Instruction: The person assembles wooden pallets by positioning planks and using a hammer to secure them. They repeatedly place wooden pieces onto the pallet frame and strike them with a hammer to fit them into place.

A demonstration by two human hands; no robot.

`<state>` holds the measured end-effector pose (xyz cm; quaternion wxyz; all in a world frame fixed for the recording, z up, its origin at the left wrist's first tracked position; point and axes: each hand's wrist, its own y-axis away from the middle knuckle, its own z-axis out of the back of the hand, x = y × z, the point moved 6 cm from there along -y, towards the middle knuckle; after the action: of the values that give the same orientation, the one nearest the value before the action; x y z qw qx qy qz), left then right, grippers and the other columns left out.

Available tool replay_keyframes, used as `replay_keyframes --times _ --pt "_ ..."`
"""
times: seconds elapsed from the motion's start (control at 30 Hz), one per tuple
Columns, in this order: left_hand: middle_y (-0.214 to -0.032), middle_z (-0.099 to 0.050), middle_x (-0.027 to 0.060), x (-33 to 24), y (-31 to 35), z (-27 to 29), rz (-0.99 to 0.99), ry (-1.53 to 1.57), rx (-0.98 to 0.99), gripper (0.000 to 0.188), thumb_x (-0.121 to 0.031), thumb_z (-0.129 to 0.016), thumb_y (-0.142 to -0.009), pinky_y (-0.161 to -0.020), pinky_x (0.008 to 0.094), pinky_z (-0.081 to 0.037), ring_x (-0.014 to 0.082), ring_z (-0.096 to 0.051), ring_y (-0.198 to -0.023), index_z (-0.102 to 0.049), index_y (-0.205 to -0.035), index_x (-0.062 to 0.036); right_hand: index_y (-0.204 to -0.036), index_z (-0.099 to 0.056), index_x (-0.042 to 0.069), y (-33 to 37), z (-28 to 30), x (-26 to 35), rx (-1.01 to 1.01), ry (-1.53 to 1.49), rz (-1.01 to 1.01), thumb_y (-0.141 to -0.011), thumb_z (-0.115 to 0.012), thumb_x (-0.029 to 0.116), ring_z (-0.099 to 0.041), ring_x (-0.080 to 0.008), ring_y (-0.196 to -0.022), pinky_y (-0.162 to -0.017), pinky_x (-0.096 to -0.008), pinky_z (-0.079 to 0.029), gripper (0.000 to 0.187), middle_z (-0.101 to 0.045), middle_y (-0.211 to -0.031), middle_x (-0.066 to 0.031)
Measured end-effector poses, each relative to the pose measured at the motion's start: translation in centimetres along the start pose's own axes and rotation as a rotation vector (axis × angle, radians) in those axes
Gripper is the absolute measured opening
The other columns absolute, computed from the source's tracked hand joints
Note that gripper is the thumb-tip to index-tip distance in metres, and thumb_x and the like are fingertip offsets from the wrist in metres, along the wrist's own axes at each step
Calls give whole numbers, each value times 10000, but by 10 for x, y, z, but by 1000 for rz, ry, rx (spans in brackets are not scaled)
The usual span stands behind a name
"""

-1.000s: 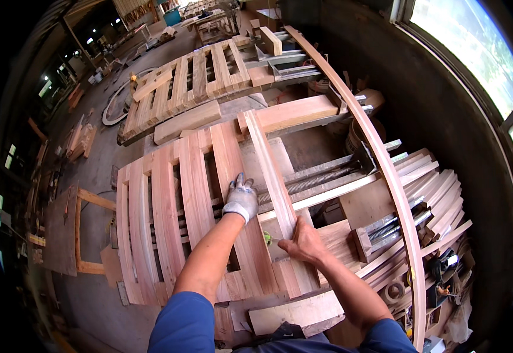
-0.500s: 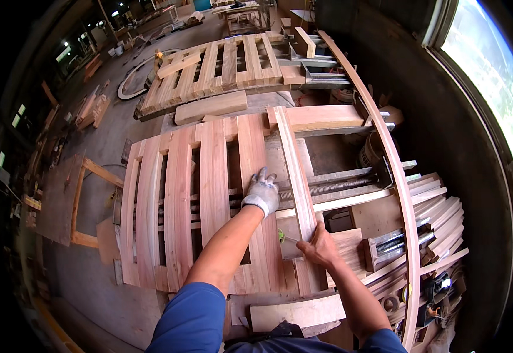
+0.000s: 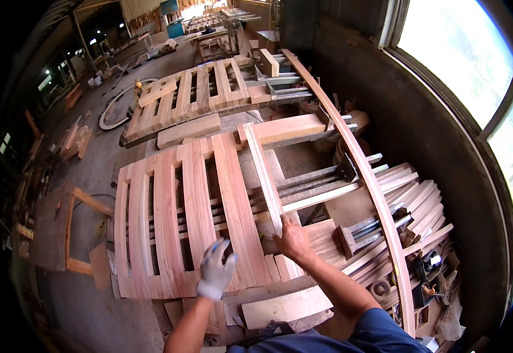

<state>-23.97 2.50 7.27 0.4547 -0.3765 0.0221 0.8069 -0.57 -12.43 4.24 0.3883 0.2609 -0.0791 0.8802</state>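
A slatted wooden panel lies on a clamp bench in front of me, its slats running away from me with gaps between them. To its right, a long narrow wooden strip stands apart from the last wide slat. My right hand, bare, is closed around the near part of this strip, thumb on top; its other fingers are partly hidden. Over the panel's near edge is my left hand in a whitish work glove, fingers apart and slightly blurred, holding nothing I can see.
Metal clamp screws run right from the panel. A long curved board crosses the right side, beside stacked wooden strips. Another slatted panel lies farther off. A loose board is near my body, and a window at right.
My left hand has come off the wide slat and moved back toward me, to the panel's near edge. My right hand stays on the strip. The whole view has shifted.
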Motion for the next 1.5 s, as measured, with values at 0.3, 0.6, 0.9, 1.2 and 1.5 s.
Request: replay_keyframes --times 0.3,0.6,0.9,1.2,1.5 --pt "-1243 -757 200 -18 258 58 417 45 -41 355 -133 -757 -942 -1032 448 -558 372 -718 -1162 -734 -1267 9 -1263 -693 51 157 -22 82 -108 -340 501 -924 -800 166 -742 -365 -886 -746 -446 -615 374 -736 -1036 -160" --pt "-1196 -760 196 35 358 137 405 213 -126 316 -90 -771 -924 -998 444 -576 360 -732 -1126 -753 -1227 -1 -1133 -740 71 334 -145 160 255 -285 550 -918 -809 149 -764 -315 -830 -724 -437 -623 239 -737 -956 -127" --pt "-1202 -762 179 175 556 325 617 194 -328 333 -117 -764 -948 -924 427 -607 328 -766 -1053 -737 -1266 -24 -1118 -730 70 455 -275 343 495 -239 600 -901 -793 161 -768 -346 -896 -779 -455 -621 244 -740 -1002 -142" --pt "-1220 -769 183 262 606 396 766 343 -445 351 -68 -758 -976 -979 365 -621 236 -771 -1125 -712 -1313 17 -1246 -686 43 406 -332 494 234 -50 783 -875 -812 249 -689 -401 -1145 -961 -480 -585 442 -661 -1335 -194" --pt "-1261 -735 189 384 498 459 765 224 -221 351 -60 -766 -965 -989 371 -627 279 -758 -1170 -712 -1299 33 -1563 -499 12 235 -396 490 46 268 377 -947 -702 541 -318 -460 -1558 -1284 -566 -251 837 -380 -1662 -290"
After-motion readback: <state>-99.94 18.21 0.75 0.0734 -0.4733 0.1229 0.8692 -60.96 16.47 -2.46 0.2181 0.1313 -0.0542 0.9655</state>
